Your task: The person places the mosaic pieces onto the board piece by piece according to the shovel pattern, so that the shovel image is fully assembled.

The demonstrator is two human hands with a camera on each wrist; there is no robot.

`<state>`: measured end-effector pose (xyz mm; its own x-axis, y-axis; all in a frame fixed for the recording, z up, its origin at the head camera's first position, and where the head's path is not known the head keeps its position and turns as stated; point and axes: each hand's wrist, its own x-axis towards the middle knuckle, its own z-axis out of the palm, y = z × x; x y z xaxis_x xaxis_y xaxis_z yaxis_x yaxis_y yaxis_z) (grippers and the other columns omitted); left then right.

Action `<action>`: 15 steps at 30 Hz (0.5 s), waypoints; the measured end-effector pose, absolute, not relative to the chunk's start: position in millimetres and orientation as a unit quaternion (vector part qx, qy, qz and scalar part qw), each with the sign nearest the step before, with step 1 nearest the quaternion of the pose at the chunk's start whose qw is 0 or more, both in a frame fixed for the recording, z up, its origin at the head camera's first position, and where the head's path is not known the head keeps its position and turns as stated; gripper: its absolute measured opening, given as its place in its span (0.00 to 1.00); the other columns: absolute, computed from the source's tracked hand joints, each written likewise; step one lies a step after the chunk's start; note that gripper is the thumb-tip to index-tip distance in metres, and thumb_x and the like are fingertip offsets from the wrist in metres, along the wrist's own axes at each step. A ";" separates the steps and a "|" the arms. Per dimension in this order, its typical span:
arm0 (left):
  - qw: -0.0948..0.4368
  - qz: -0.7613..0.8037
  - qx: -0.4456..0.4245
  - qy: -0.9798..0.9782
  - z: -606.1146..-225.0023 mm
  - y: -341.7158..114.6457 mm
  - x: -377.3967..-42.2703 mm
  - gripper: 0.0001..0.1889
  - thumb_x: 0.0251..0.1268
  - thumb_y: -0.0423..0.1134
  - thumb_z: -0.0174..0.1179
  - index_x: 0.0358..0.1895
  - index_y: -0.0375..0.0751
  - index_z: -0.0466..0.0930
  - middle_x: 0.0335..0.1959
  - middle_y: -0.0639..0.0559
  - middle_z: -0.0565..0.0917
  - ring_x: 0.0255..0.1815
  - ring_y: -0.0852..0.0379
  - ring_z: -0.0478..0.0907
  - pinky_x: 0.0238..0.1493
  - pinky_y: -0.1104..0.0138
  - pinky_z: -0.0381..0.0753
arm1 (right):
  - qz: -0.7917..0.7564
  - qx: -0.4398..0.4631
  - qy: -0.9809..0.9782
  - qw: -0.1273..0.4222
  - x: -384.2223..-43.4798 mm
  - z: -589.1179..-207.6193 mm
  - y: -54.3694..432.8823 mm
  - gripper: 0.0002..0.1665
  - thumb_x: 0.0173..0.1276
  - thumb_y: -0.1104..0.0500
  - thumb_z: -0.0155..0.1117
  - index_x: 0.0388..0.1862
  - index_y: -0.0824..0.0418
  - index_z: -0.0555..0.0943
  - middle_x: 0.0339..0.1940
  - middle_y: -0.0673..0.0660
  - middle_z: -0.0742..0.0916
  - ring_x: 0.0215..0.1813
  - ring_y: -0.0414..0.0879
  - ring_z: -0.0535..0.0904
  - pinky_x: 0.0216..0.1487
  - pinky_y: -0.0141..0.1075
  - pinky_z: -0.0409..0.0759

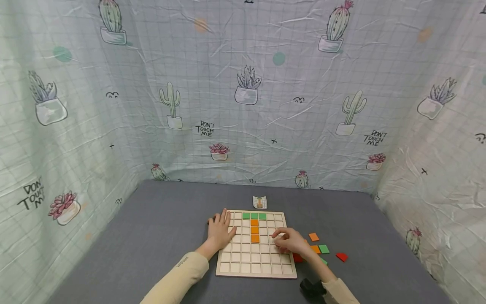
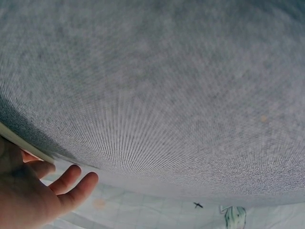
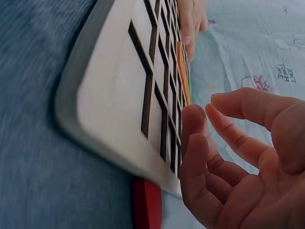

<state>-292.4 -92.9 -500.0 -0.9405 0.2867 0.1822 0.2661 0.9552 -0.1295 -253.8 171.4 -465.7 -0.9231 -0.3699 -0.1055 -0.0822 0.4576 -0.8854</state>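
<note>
Cloth hanging (image 1: 247, 105), cactus print: lettered "DON'T TOUCH ME" at far left, left of centre and right.
Sleeve, left (image 1: 182, 274): cream; dark marking too small to read.
Left hand (image 1: 219, 232): fingers spread, lying over the board's left edge, thumb on the grid.
Grid board (image 1: 245, 268), pale wood: on the tabletop (image 1: 125, 253), between and beneath both hands. Green tiles (image 1: 254, 215), three, in the top row; orange tiles (image 1: 255, 230), three, in a column under the middle green.
Pattern card (image 1: 260, 202): just behind the board.
Right hand (image 1: 290, 241): over the board's right side, fingers loosely bent; thumb tip and one fingertip close, contact cannot be told.
Loose tiles (image 1: 324, 249), orange, green, red: right of the board, some partly hidden by the hand and forearm.
</note>
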 end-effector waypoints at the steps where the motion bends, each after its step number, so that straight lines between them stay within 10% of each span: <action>1: 0.100 0.051 -0.140 -0.984 -499.8 -93.0 -292.2 0.32 0.66 0.58 0.38 0.66 0.41 0.59 0.68 0.45 0.60 0.54 0.42 0.64 0.42 0.48 0.65 | -0.499 -0.134 0.844 0.142 -253.3 -465.3 173.6 0.14 0.60 0.61 0.59 0.42 0.68 0.77 0.24 0.63 0.83 0.22 0.45 0.76 0.23 0.35 0.73; 15: 0.089 0.055 -0.140 -0.985 -497.4 -93.3 -290.3 0.32 0.66 0.59 0.37 0.66 0.42 0.58 0.68 0.45 0.60 0.55 0.42 0.64 0.44 0.48 0.65 | -0.495 -0.141 0.842 0.162 -241.6 -458.8 220.4 0.17 0.63 0.60 0.57 0.46 0.72 0.74 0.27 0.68 0.82 0.25 0.48 0.78 0.24 0.37 0.75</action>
